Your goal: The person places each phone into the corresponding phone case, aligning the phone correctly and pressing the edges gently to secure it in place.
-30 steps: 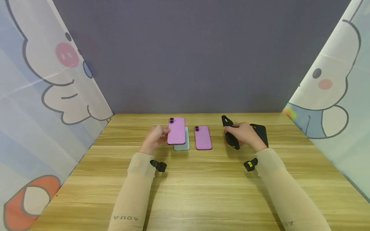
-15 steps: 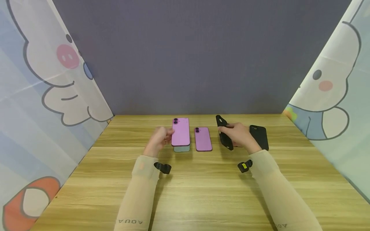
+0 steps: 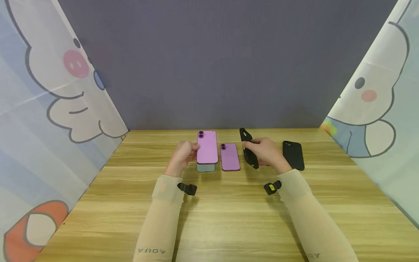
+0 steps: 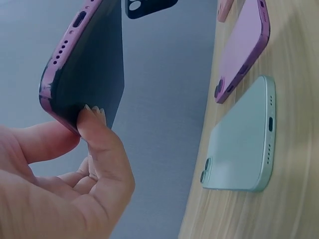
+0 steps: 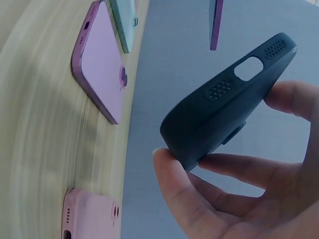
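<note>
We look across a wood-grained tabletop [image 3: 226, 222] to a plain dark grey panel [image 3: 209, 65], flanked by a left sheet [image 3: 39, 109] and a right sheet [image 3: 376, 98], both pale and printed with cartoon animals. We see the left hand [image 3: 184, 154] pinching a purple phone [image 3: 207, 147] by its edge, fingers closed, above a flat pale green phone [image 4: 241, 144]. The right hand [image 3: 266, 151] grips a tilted black case [image 3: 250, 155], fingers curled around its edges, above the tabletop near a pink phone [image 5: 92, 214]. Between the hands lies a second purple phone [image 3: 230, 157]; farther right, another black case [image 3: 293, 155].
</note>
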The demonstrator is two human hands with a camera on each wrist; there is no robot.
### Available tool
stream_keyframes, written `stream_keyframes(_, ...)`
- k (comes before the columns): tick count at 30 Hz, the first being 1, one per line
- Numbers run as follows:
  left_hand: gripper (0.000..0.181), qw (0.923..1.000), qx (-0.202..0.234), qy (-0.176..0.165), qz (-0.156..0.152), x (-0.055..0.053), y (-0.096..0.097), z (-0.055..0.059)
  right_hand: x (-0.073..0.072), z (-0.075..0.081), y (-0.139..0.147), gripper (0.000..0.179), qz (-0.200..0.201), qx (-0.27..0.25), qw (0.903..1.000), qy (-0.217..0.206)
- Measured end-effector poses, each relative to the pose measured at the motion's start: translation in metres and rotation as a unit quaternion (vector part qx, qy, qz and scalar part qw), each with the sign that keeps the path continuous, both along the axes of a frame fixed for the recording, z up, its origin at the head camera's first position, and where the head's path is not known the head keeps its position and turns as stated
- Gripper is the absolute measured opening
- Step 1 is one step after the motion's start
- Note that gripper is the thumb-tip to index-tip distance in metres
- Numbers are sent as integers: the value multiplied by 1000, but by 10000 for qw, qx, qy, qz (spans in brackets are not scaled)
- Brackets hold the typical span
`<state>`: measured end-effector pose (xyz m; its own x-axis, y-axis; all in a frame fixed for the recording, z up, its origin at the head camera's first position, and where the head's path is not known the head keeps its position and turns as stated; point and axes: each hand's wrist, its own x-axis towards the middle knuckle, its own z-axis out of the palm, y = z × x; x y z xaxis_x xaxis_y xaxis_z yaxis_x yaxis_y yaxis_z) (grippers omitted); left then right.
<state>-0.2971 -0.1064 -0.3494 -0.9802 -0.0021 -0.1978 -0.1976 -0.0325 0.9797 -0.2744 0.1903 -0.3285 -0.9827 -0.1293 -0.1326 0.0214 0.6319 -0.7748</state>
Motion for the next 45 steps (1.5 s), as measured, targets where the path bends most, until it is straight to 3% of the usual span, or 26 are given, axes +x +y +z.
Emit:
stream_keyframes(11, 22, 9999, 99, 21, -77, 1, 5, 3, -1, 4, -13, 87, -129, -573, 9982, -142)
stream_keyframes(25, 12, 9996, 61, 64, -257, 2, 12, 1, 4, 15, -37, 84, -313, 348, 9985, 272)
stream_keyframes(32, 13, 9995, 37, 78, -314, 3, 16, 3, 2, 9, -42, 86, -53, -606, 9981, 66)
stream_keyframes(45, 13, 9991, -18, 146, -394, 2, 20, 5, 4, 8, -52, 84, -81, -766, 9967, 261)
